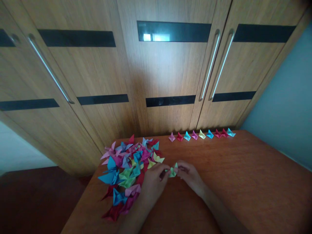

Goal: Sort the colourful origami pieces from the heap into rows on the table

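A small light green folded paper piece (173,172) is held between my two hands above the table. My left hand (157,177) pinches its left side, and my right hand (188,174) pinches its right side. To the left of my left hand lies a pile of folded paper pieces (126,174) in blue, green, pink, red, purple and yellow. Several small folded pieces stand in a row along the table's back edge, among them a yellow piece (201,134) and a pink one (172,137).
The brown wooden table (243,182) stretches out to the right. Behind it stands a wooden wardrobe (168,71) with dark strips and long metal handles. A blue-grey wall (285,97) is at the right, and a dark red floor (41,195) shows at the lower left.
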`<state>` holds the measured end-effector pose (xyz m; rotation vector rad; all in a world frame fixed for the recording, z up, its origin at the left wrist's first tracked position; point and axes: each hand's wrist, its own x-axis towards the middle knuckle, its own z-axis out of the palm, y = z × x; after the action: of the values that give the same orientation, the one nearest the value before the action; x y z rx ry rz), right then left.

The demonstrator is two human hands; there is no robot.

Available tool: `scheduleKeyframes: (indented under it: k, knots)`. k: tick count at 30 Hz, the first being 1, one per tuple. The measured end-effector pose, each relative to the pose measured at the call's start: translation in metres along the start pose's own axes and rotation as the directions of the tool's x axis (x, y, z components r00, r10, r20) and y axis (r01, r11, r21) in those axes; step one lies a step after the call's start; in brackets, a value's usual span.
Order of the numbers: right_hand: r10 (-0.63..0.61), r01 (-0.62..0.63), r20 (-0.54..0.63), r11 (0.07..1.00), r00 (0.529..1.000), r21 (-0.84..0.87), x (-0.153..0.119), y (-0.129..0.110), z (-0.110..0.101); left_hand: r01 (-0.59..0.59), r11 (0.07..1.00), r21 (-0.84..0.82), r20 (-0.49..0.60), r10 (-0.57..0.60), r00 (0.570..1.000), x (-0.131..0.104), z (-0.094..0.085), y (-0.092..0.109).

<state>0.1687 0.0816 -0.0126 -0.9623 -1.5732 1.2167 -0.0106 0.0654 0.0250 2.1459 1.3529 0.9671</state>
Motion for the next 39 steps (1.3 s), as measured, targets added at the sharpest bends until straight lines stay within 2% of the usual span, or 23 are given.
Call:
scheduleKeyframes:
  k: [2,6,11,16,19,21,22,24,25,28,30,31,32,33,34,36,39]
  knots:
    - [-0.034,0.034,-0.005,0.999,0.999,-0.029,0.001,0.000,-0.001,0.023,0.999,-0.030,-0.014,-0.024,1.000,-0.001,0.005,-0.001]
    - [-0.026,0.025,-0.024,0.999,0.999,-0.036,0.000,0.000,-0.008,0.095,0.983,-0.158,-0.035,-0.102,0.994,-0.006,0.011,-0.004]
    - [-0.019,0.019,-0.049,1.000,0.999,0.004,-0.001,0.002,-0.008,0.208,0.912,-0.354,-0.018,-0.228,0.973,-0.010,0.018,-0.012]
    - [0.047,-0.047,-0.001,0.999,0.999,0.022,-0.001,0.001,-0.008,0.213,0.926,-0.312,-0.058,-0.242,0.969,-0.011,0.016,-0.012]
    - [0.012,-0.011,0.017,1.000,1.000,-0.013,-0.001,0.002,-0.013,0.204,0.930,-0.306,-0.065,-0.234,0.970,-0.012,0.012,-0.009]
    - [0.002,-0.004,-0.040,0.999,0.999,-0.044,0.001,0.006,-0.023,0.208,0.922,-0.327,-0.055,-0.238,0.970,-0.014,0.013,-0.008]
    - [0.014,-0.019,-0.109,0.999,0.994,-0.050,0.001,0.010,-0.032,0.213,0.914,-0.346,-0.046,-0.243,0.969,-0.015,0.014,-0.007]
    - [0.050,-0.063,-0.329,0.998,0.943,-0.028,0.003,0.019,-0.057,0.220,0.898,-0.381,-0.020,-0.246,0.969,-0.018,0.018,-0.006]
    - [0.059,-0.074,-0.457,0.997,0.887,-0.016,0.004,0.024,-0.074,0.219,0.894,-0.391,-0.003,-0.239,0.971,-0.020,0.022,-0.004]
    - [-0.002,-0.076,-0.745,0.995,0.667,-0.071,0.004,0.039,-0.137,0.178,0.910,-0.375,0.073,-0.163,0.984,-0.026,0.033,0.000]
    - [-0.027,-0.200,-0.851,0.968,0.524,-0.154,0.000,0.048,-0.183,0.139,0.930,-0.340,0.132,-0.099,0.986,-0.030,0.040,0.004]
    - [-0.039,-0.305,-0.873,0.929,0.486,-0.211,-0.004,0.052,-0.205,0.126,0.940,-0.318,0.162,-0.077,0.984,-0.032,0.043,0.006]
    - [-0.041,-0.452,-0.888,0.850,0.458,-0.272,-0.007,0.056,-0.226,0.116,0.948,-0.295,0.191,-0.061,0.980,-0.033,0.045,0.007]
    - [-0.054,-0.607,-0.909,0.727,0.413,-0.319,-0.011,0.060,-0.244,0.110,0.956,-0.272,0.218,-0.051,0.975,-0.034,0.048,0.008]
    - [-0.053,-0.711,-0.914,0.612,0.402,-0.348,-0.014,0.063,-0.260,0.107,0.962,-0.250,0.242,-0.045,0.969,-0.035,0.049,0.008]
    - [-0.021,-0.792,-0.924,0.507,0.382,-0.339,-0.017,0.070,-0.283,0.107,0.970,-0.217,0.282,-0.042,0.959,-0.036,0.051,0.008]
    - [0.060,-0.869,-0.927,0.375,0.370,-0.323,-0.011,0.076,-0.302,0.129,0.970,-0.207,0.328,-0.056,0.943,-0.035,0.051,0.007]
